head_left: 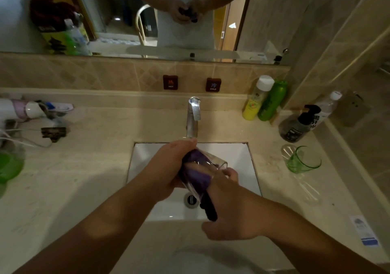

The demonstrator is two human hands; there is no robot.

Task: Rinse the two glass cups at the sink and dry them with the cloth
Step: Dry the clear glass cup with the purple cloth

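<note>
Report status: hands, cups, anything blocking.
Left hand grips clear glass cup over sink; right hand works purple cloth inside. Green cup on counter. Nothing blocking.

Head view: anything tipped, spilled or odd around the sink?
One thing: a green glass cup lies on its side on the counter right of the sink, mouth facing the camera. No spill shows. Over the basin, the left hand holds a clear glass cup stuffed with a purple cloth.
</note>
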